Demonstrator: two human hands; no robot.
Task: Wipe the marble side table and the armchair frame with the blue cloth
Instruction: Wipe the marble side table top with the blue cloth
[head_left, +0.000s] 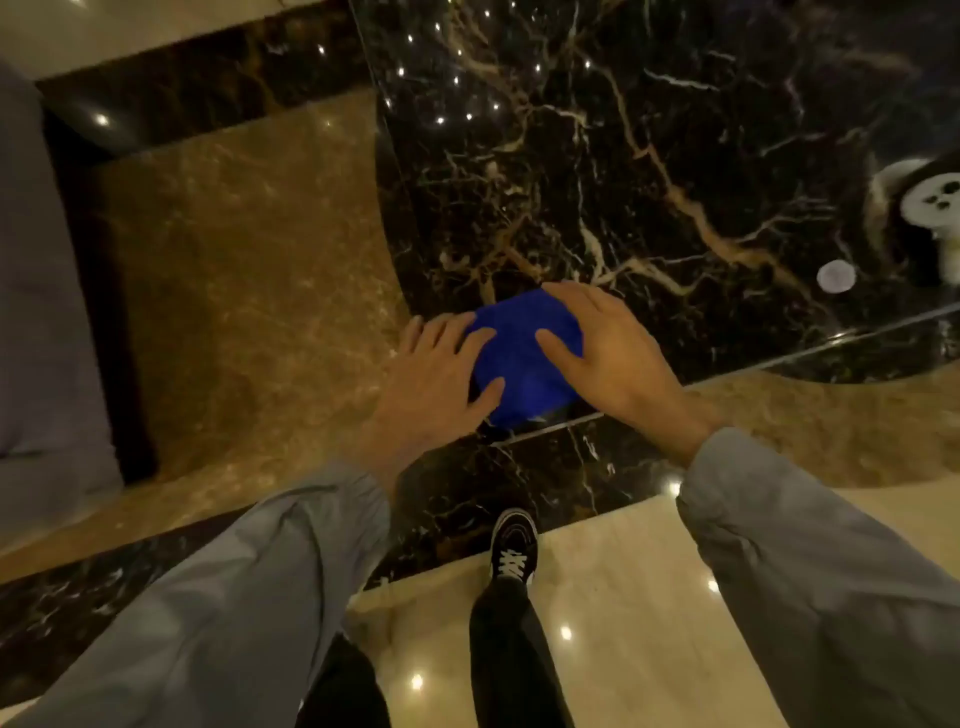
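Near the middle of the frame, the blue cloth (524, 358) lay folded into a thick pad on the dark veined marble counter (649, 171), close to its lower edge where a pale seam ran across. Both hands were spread flat with fingers apart, pressing rather than gripping: the left hand (441, 379) covered the cloth's left side and the right hand (608, 348) its right side. At the left edge of the frame a grey cushion (31, 291) showed, probably the armchair, its frame untouched as far as could be seen. A small white disc (836, 276) sat toward the right. Judging from this, the polished stone could let the cloth slide off the near edge, or a wide sweep might knock the disc.
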